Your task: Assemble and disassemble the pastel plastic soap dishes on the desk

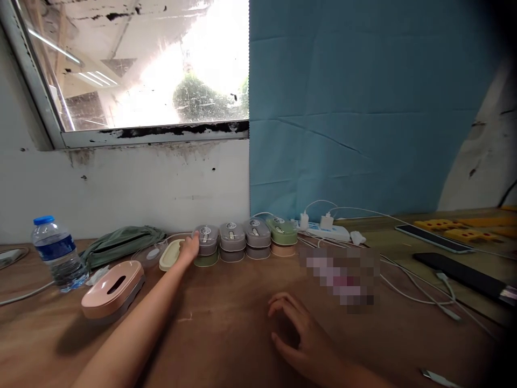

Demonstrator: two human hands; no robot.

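Stretched forward, my left hand [189, 247] is closed over the right end of a shallow cream-coloured container [170, 255]. Its fingertips are partly hidden, and its upper edge is beside or against the leftmost grey lidded box [207, 240]. That box sits on a green base in a row with two more grey boxes [232, 237] [257, 235] and a green-lidded box [283, 231] on a peach base. My right hand [299, 337] hovers low over the table, open, fingers curved with a gap to the thumb and nothing between them. A peach oval box [113, 288] with a slotted top lies near my left forearm.
On the left stand a water bottle [58, 253] and a green pouch [121, 245]. A power strip [325, 230] with chargers is behind the right end of the row. White cables run across the right side, past a phone [434, 238] and a black device [464, 276].
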